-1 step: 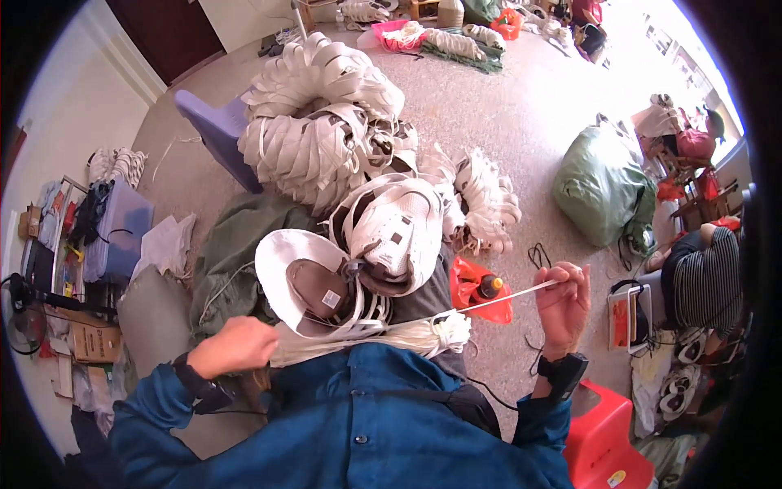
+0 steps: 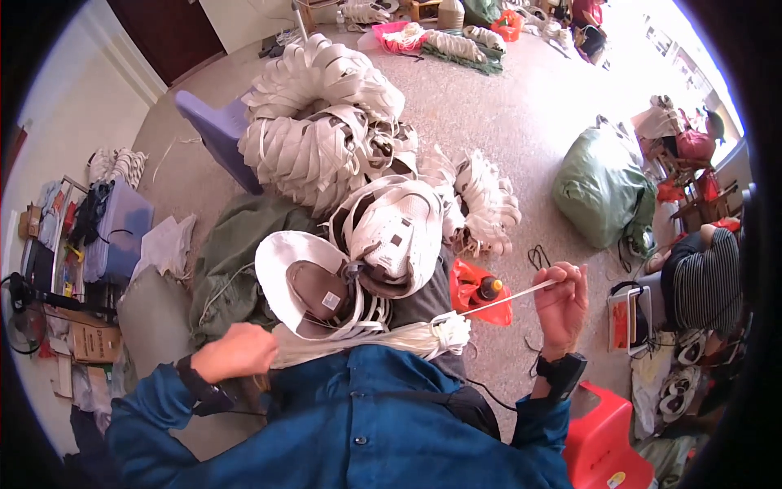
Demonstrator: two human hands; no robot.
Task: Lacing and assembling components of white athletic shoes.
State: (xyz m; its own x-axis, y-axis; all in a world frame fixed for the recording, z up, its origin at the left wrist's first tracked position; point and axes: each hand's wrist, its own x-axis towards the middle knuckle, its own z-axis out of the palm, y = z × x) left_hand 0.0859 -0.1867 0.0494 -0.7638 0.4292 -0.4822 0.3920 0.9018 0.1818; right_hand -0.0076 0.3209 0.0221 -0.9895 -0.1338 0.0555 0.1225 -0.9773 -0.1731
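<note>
My right hand [image 2: 562, 306] is raised at the right, its thumb and fingertips pinching a thin white shoelace [image 2: 513, 298]. The lace stretches taut leftward to a bundle of white laces [image 2: 407, 337] lying across my lap. My left hand [image 2: 238, 352] is curled closed beside the bundle's left end; whether its fingers hold anything is hidden. Between my hands and just beyond them rests a white shoe upper [image 2: 279, 265] with a brown lining and a small label inside. Against it leans another white mesh upper [image 2: 399, 224] with laces.
Strings of stacked uppers [image 2: 301, 159] lie over a lilac chair [image 2: 213, 134]. A red plastic bag [image 2: 471, 281] with a dark bottle [image 2: 490, 287] is on the floor. A green sack [image 2: 603, 187], a red stool [image 2: 603, 440] and a person in stripes [image 2: 705, 281] are at the right.
</note>
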